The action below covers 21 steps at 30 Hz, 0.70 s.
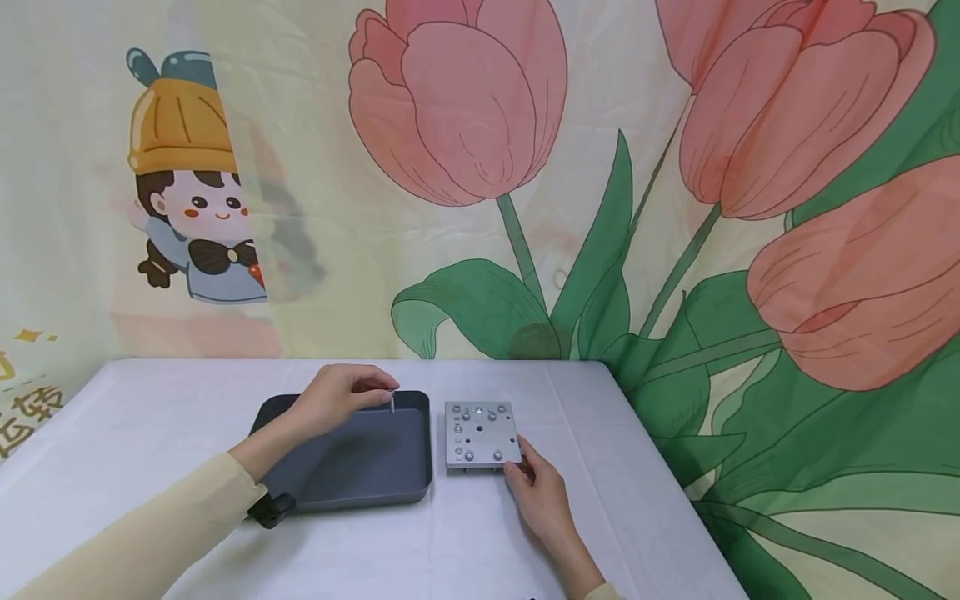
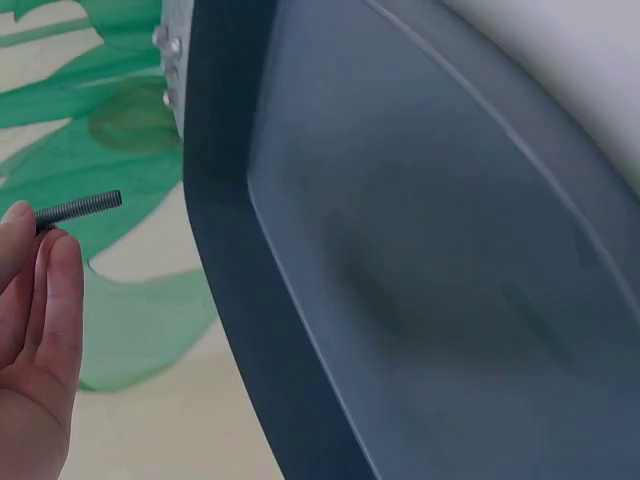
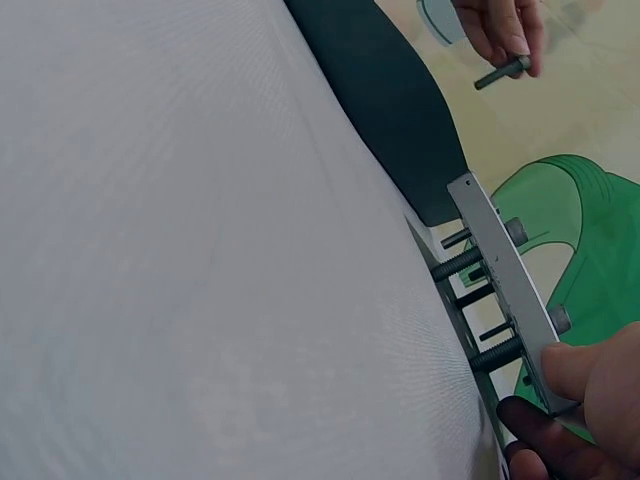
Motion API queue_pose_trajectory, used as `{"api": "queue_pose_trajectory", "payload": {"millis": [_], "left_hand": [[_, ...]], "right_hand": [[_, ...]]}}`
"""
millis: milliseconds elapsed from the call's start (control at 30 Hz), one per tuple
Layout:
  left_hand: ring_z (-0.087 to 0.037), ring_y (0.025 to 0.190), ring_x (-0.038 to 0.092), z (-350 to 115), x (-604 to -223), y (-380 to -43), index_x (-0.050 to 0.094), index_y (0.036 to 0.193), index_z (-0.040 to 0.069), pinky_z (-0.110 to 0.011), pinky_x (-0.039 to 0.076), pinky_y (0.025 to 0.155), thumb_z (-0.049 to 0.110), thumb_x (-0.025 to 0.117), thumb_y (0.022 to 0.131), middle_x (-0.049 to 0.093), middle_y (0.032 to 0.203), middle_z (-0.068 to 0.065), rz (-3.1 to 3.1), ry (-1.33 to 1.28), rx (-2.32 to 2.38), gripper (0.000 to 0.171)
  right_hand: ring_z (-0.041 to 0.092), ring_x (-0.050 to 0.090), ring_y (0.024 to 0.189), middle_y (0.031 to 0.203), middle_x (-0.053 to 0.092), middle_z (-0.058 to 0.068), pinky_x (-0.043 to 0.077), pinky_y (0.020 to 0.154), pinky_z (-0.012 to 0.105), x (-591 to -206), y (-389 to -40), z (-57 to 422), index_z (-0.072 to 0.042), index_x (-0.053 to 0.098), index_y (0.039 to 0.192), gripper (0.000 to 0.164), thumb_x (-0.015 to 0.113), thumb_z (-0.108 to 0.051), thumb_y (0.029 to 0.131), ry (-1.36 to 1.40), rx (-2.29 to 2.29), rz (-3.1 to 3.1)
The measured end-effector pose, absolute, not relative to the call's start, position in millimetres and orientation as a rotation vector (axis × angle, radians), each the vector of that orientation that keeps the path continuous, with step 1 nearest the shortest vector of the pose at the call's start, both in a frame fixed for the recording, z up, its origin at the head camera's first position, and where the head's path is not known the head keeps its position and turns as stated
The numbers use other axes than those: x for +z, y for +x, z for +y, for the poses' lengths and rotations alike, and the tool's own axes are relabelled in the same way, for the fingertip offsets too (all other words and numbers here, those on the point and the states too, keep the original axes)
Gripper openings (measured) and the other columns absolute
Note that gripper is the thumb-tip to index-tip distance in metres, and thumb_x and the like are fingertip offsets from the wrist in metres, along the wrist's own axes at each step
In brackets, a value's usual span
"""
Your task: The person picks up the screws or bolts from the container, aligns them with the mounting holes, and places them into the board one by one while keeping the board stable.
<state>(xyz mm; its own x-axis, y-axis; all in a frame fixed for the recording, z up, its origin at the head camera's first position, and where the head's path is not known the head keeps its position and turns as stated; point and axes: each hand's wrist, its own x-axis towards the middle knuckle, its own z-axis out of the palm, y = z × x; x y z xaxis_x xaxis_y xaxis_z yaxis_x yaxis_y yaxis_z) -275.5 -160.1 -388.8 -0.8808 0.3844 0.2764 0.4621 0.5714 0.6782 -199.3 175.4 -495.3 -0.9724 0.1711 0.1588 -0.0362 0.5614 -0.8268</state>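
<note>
My left hand [image 1: 339, 398] pinches a small threaded bolt [image 2: 85, 207] between thumb and fingertips, above the far right part of a dark grey tray [image 1: 360, 467]. In the right wrist view the bolt's thicker head is at the fingertips and its shank points away from them. A square metal plate [image 1: 480, 443] stands to the right of the tray, with several bolts fitted through it. Their threaded ends stick out below the plate in the right wrist view. My right hand [image 1: 543, 498] grips the plate's near right corner, thumb on top and fingers underneath.
A white cloth covers the table [image 1: 600, 500]. Behind it hangs a printed curtain [image 1: 322, 167] with tulips and a cartoon figure. A black piece [image 1: 272, 510] lies by the tray's near left corner, partly hidden by the left sleeve; I cannot tell what it is.
</note>
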Motion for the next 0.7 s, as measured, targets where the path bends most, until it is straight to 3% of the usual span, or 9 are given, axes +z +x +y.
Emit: {"api": "queue_pose_trajectory", "payload": {"millis": [233,700], "left_hand": [[-0.011,0.099,0.074,-125,-392,-284,0.08,0.118,0.022,-0.032,0.061,0.088,0.017,0.077,0.099,0.079,0.113,0.001,-2.702,-0.746,-1.368,0.02],[-0.01,0.101,0.072,-64,-397,-297,0.082,0.117,0.02,-0.035,0.059,0.093,0.013,0.075,0.1,0.079,0.113,0.003,-2.687,-0.888,-1.436,0.02]], "right_hand": [[0.015,0.064,0.105,0.125,0.073,0.008,0.057,0.093,0.032,-497,-201,176,-0.007,0.052,0.156,0.055,0.068,-0.017,0.104,-0.107,1.366,-2.573],[0.014,0.063,0.102,0.123,0.073,0.008,0.056,0.089,0.028,-495,-199,177,-0.006,0.053,0.155,0.055,0.069,-0.017,0.104,-0.096,1.355,-2.579]]}}
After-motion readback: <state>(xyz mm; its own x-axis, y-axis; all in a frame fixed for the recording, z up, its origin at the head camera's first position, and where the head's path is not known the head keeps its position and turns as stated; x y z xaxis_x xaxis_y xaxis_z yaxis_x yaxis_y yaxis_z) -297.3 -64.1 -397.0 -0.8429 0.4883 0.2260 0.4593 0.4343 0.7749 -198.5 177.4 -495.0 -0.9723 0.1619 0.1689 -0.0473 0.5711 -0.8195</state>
